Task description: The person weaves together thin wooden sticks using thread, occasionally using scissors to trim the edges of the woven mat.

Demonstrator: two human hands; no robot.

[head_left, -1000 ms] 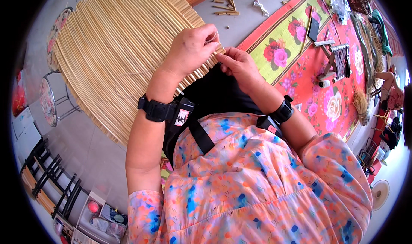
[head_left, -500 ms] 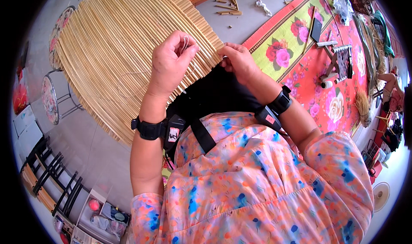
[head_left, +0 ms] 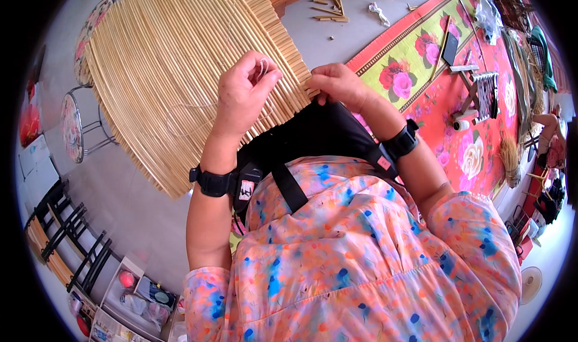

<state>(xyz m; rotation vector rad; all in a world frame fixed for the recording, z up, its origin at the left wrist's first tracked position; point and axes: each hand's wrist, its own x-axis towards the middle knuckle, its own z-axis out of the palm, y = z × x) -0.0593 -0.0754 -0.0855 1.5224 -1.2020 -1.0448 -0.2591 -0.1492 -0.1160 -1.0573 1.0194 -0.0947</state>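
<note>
A large mat of pale straw-coloured stalks [head_left: 174,59], laid side by side, spreads out from my lap toward the far left. Over its near part, my left hand [head_left: 241,98] is closed in a pinch on a thin white cord [head_left: 262,70], a small loop of which shows above the fingers. A slack length of the same cord curves across the stalks beside the wrist. At the mat's right corner, my right hand [head_left: 344,88] pinches the stalk ends between thumb and fingers; the exact fingertip contact is partly hidden.
To the right lies a red and green flowered rug [head_left: 445,122], bearing a dark phone [head_left: 450,48], a small folding stool [head_left: 481,95] and a straw brush [head_left: 510,161]. Cut stalk pieces [head_left: 331,18] lie beyond the mat. Round flowered stools [head_left: 70,128] stand at the left.
The whole view has shifted slightly. My right hand stays at the mat's corner, its fingers a little differently bent. The left hand keeps the cord in nearly the same place.
</note>
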